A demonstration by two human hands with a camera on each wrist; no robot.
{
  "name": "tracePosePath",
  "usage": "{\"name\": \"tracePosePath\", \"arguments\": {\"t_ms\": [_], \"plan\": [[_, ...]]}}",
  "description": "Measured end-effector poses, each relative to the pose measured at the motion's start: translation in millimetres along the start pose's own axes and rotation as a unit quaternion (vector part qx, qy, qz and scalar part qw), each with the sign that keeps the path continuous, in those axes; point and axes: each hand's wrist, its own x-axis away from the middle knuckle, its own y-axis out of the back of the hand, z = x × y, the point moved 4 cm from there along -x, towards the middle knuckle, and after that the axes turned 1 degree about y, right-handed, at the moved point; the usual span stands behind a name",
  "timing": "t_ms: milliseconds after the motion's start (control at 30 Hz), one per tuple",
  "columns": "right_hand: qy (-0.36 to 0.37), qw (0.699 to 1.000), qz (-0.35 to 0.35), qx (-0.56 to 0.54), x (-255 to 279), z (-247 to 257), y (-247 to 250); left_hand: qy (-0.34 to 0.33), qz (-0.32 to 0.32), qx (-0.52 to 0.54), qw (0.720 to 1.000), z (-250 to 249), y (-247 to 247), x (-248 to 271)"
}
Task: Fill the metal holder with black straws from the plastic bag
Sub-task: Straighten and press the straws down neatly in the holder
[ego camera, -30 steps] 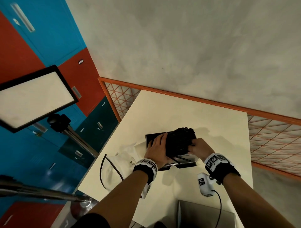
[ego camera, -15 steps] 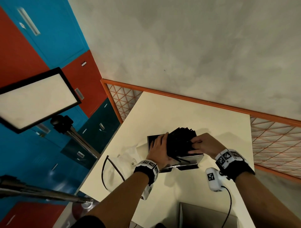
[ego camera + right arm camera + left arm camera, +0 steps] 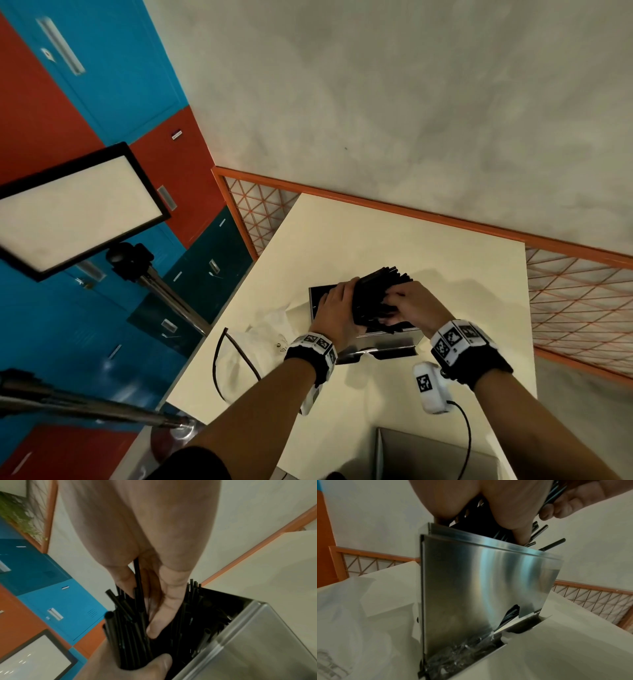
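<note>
The brushed metal holder (image 3: pixel 387 337) stands upright on the cream table (image 3: pixel 359 240), and its open top is crowded with black straws (image 3: pixel 376 294). My left hand (image 3: pixel 337 305) grips a thick bundle of the straws from the left, with its thumb (image 3: pixel 161 661) wrapped round them. Coming in from the right, my right hand (image 3: pixel 400 305) has its fingers (image 3: pixel 161 622) pushed down among the straws and pinches a few. The holder's wall (image 3: pixel 479 588) fills the left wrist view. The white plastic bag (image 3: pixel 263 342) lies crumpled left of the holder.
A lit panel on a tripod (image 3: pixel 75 205) stands left of the table, in front of blue and red lockers. An orange mesh railing (image 3: pixel 428 216) runs behind the table. A grey box (image 3: pixel 428 455) sits at the near edge. Crumpled clear film (image 3: pixel 453 655) lies at the holder's foot.
My right hand has moved left from the side of the bundle into the straws. The left hand keeps its grip on the bundle. The holder has not moved.
</note>
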Motion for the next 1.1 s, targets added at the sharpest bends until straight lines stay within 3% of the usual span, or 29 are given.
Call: {"name": "tracePosePath", "arguments": {"t_ms": [167,400,500,633,767,933,1100], "plan": [[0.021,0.996,-0.078,0.030,0.8,-0.5,8.3,-0.029,0.029,-0.060,0.997,-11.6,-2.1,-6.3],[0.016,0.979,-0.188,-0.081,-0.8,-18.7,32.9,-0.089,0.041,-0.051,0.994,-38.9,1.3,-13.9],[0.013,0.979,-0.202,-0.016,0.6,-19.7,28.9,-0.091,0.058,-0.053,0.993,-34.7,-1.2,-15.2],[0.086,0.958,-0.199,0.186,-1.8,-17.8,12.8,-0.059,0.061,-0.045,0.995,-18.9,-6.7,-7.9],[0.139,0.942,-0.225,0.206,0.9,-20.8,15.2,-0.038,0.064,-0.059,0.995,-0.5,-6.4,-1.4],[0.178,0.902,-0.329,0.218,4.2,-25.9,32.3,-0.043,0.067,-0.087,0.993,10.7,0.8,0.1],[0.142,0.938,-0.281,0.142,-12.9,-44.8,34.6,-0.051,0.011,-0.081,0.995,5.6,11.6,-1.6]]}}
